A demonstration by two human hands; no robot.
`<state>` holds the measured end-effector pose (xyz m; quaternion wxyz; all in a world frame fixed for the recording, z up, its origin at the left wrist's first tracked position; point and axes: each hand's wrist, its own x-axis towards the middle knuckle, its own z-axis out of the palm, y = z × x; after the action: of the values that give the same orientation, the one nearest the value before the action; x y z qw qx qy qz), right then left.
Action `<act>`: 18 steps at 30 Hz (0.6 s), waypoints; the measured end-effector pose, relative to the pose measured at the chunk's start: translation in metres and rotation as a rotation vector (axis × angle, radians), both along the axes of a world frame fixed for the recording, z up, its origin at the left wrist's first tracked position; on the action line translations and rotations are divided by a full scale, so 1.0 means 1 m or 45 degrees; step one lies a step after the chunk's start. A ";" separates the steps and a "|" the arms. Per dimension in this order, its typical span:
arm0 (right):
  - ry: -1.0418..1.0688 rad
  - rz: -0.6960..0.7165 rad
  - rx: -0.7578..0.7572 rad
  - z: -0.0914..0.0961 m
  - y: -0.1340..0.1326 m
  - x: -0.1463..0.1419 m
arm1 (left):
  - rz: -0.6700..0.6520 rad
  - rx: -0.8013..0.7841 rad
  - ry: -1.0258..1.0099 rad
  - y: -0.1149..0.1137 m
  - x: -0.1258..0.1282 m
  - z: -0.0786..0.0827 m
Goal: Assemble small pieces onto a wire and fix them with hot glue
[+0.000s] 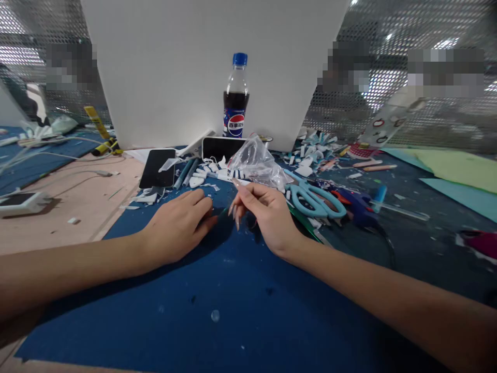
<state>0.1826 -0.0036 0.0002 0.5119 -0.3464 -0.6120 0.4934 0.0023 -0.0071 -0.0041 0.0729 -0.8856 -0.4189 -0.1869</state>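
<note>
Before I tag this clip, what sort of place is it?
Probably a craft workbench in a workshop: a blue felt mat with scissors and a glue gun on it, white cut scraps strewn about, and a perforated metal screen behind.

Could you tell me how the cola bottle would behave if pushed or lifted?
The bottle stands tall and narrow, so a high push would probably tip it. Mostly full, it is likely heavy; lying down, it might roll.

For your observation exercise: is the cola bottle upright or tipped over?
Upright: the cola bottle stands on its base before the white board, blue cap uppermost.
</note>
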 end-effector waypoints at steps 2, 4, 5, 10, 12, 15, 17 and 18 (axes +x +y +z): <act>0.029 -0.025 0.013 0.000 0.000 0.000 | 0.010 0.062 0.173 0.003 0.002 0.000; 0.056 -0.026 0.006 0.000 0.000 -0.001 | 0.002 0.061 0.248 0.006 0.003 0.001; 0.065 -0.024 -0.001 0.000 0.000 -0.001 | -0.020 0.025 0.279 0.008 0.004 0.001; 0.104 -0.023 -0.005 -0.002 0.000 -0.001 | -0.074 -0.203 0.358 0.016 0.005 0.004; 0.118 -0.029 -0.011 -0.003 0.000 -0.001 | -0.069 -0.227 0.367 0.017 0.006 0.005; 0.134 -0.042 -0.034 -0.003 0.001 -0.001 | -0.050 -0.250 0.355 0.016 0.006 0.005; 0.147 -0.055 -0.052 -0.004 0.003 -0.001 | -0.036 -0.270 0.311 0.017 0.005 0.003; 0.155 -0.062 -0.059 -0.004 0.003 -0.001 | -0.032 -0.281 0.277 0.017 0.005 0.002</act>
<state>0.1817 -0.0004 -0.0041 0.5519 -0.3423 -0.5595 0.5150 0.0071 0.0102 -0.0018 0.0178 -0.9085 -0.4153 -0.0435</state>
